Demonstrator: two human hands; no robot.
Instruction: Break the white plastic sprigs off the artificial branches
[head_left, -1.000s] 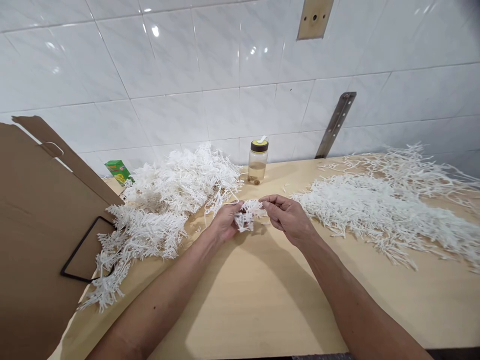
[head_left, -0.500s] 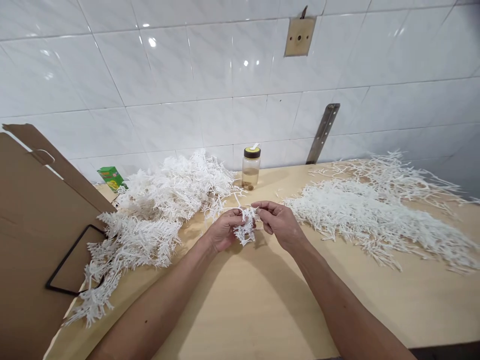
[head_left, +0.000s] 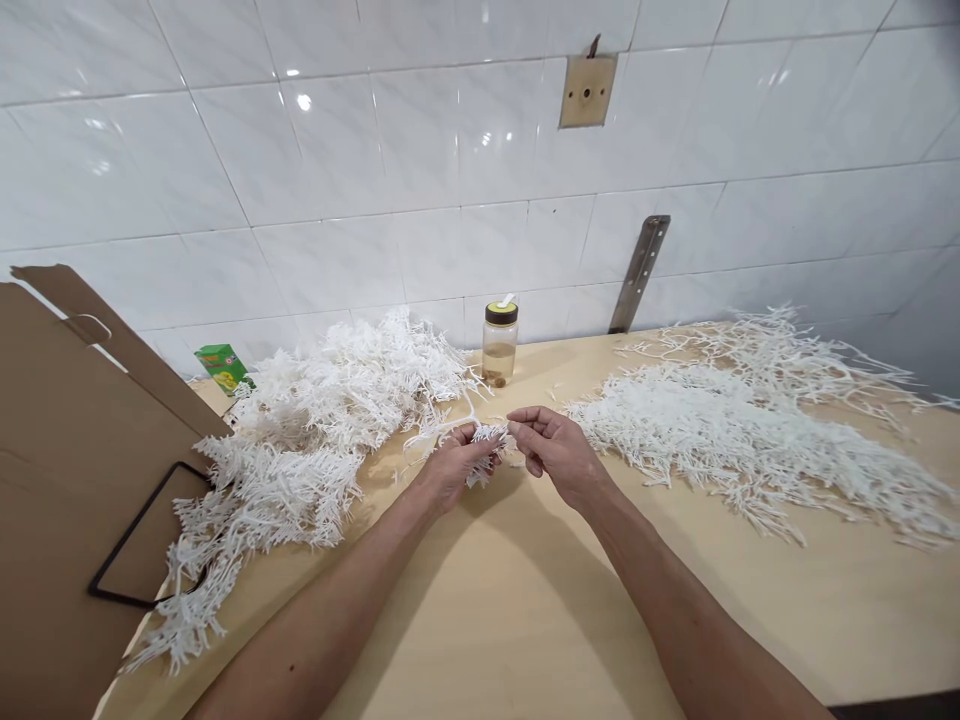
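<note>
In the middle of the table, my left hand [head_left: 456,465] is closed around a white artificial sprig [head_left: 487,436] with many fine, frilly tips. A bare white stem sticks out above that hand, towards the back. Thumb and forefinger of my right hand [head_left: 553,445] pinch the sprig's right edge; the exact bit between them is too small to make out. To the left lies a tall heap of fluffy white sprigs [head_left: 337,400]. A flatter pile of thin white branches [head_left: 720,420] spreads out on the right.
Behind my hands a lidded bottle [head_left: 499,345] of liquid stands near the tiled wall. A cardboard box [head_left: 75,430] with a black wire frame [head_left: 124,540] before it takes up the left edge. There is a green packet [head_left: 223,368] at back left and a metal bracket [head_left: 640,275] against the wall.
The sprig has turned in my left hand, whose thumb now lies across it, so less of it hangs down. My right hand stays at its edge. The view has shifted slightly.
</note>
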